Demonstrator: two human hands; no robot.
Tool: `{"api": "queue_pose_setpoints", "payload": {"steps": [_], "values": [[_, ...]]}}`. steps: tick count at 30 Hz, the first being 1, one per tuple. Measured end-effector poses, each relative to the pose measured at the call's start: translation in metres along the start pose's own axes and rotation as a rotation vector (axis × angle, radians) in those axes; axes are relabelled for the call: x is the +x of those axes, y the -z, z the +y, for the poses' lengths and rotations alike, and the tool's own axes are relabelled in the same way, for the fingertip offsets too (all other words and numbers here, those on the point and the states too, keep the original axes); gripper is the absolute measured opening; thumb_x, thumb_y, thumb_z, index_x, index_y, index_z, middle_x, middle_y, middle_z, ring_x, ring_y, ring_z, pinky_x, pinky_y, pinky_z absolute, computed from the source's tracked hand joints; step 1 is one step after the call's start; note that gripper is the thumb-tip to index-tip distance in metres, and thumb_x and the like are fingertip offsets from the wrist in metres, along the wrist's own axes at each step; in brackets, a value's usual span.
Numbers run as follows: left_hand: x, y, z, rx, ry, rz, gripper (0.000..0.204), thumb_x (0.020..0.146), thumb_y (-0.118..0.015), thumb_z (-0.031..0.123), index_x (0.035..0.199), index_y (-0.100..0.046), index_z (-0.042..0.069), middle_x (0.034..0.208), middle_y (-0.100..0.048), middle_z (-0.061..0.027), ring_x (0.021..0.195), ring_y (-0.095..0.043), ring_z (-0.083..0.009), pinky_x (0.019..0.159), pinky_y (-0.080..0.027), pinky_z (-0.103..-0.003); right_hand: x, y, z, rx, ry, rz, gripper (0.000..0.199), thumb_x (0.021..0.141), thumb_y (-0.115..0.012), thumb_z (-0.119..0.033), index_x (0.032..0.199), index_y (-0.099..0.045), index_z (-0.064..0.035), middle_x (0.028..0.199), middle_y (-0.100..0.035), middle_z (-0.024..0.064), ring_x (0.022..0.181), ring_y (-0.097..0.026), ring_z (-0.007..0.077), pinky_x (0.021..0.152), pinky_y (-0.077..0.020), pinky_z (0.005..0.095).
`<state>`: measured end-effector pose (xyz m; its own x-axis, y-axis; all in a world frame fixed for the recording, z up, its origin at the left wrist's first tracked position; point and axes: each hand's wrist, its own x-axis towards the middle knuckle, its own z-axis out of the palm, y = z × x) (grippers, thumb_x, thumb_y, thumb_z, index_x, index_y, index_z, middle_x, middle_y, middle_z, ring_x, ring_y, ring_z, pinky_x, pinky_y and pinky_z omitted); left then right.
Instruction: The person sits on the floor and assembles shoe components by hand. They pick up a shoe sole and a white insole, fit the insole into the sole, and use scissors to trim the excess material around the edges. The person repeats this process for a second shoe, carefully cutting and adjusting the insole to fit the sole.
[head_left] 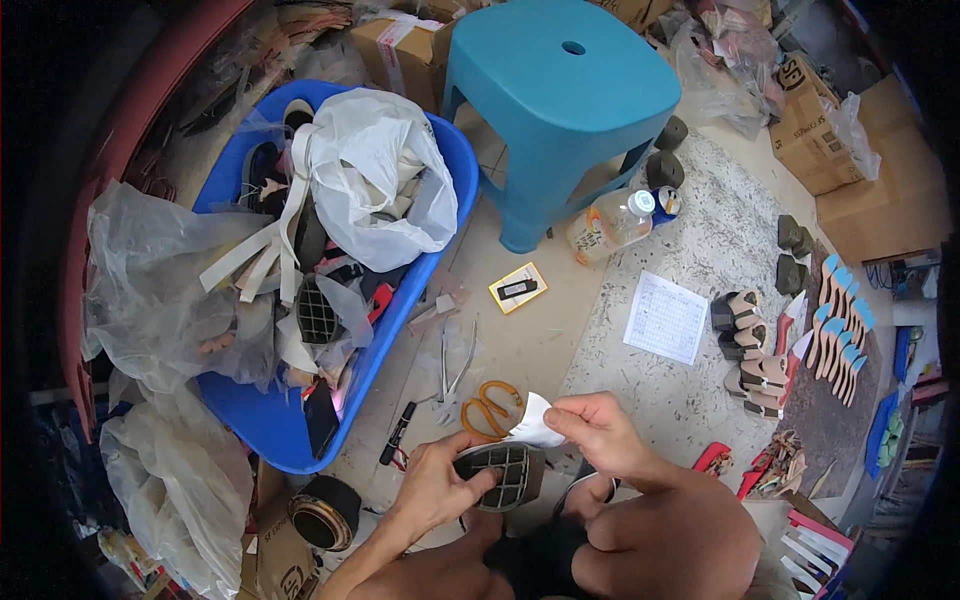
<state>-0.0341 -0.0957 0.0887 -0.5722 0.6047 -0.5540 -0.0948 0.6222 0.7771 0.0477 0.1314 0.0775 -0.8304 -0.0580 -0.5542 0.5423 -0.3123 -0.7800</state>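
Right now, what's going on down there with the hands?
A person sits on the floor working on shoe parts. The left hand holds a dark grid-patterned sole piece against the knee, while the right hand pinches a small white sheet at its upper edge. Orange-handled scissors and pliers lie on the floor just beyond. A blue tub of scraps and bags sits to the left, a teal stool ahead, and finished heeled soles are lined up on the right.

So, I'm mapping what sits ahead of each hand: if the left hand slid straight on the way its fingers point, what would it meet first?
The left hand points up and right across the grid-patterned sole piece it grips. Beyond that, the first thing in line looks to be the white paper piece pinched by the right hand, though depth is uncertain.
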Motion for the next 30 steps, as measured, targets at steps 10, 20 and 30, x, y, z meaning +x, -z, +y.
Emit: {"api": "queue_pose_setpoints", "payload": {"steps": [10, 20, 30], "values": [[0.003, -0.003, 0.009, 0.073, 0.004, 0.065, 0.035, 0.073, -0.071, 0.018, 0.105, -0.069, 0.004, 0.090, -0.070, -0.0190, 0.064, -0.068, -0.0292, 0.068, -0.053, -0.040, 0.002, 0.005, 0.004, -0.109, -0.048, -0.022, 0.024, 0.101, -0.054, -0.018, 0.097, -0.068, 0.0011, 0.077, -0.056, -0.0062, 0.072, -0.046, 0.0026, 0.064, -0.0380, 0.0220], [0.007, 0.001, 0.009, 0.260, -0.162, 0.208, 0.035, 0.073, -0.068, 0.020, 0.104, -0.070, 0.005, 0.084, -0.065, -0.0155, 0.070, -0.065, -0.0336, 0.069, -0.051, -0.045, 0.005, 0.006, -0.005, -0.264, 0.087, 0.084, 0.022, 0.100, -0.055, -0.016, 0.095, -0.066, 0.0024, 0.073, -0.057, -0.0035, 0.070, -0.046, 0.0037, 0.061, -0.0408, 0.0230], [0.009, -0.001, 0.015, 0.308, -0.109, 0.263, 0.036, 0.073, -0.069, 0.020, 0.105, -0.069, 0.003, 0.081, -0.061, -0.0148, 0.074, -0.063, -0.0343, 0.067, -0.051, -0.045, -0.002, 0.000, -0.003, -0.420, 0.263, 0.235, 0.018, 0.097, -0.060, -0.014, 0.098, -0.068, 0.0019, 0.060, -0.053, 0.0010, 0.058, -0.044, 0.0041, 0.050, -0.0374, 0.0251]]}}
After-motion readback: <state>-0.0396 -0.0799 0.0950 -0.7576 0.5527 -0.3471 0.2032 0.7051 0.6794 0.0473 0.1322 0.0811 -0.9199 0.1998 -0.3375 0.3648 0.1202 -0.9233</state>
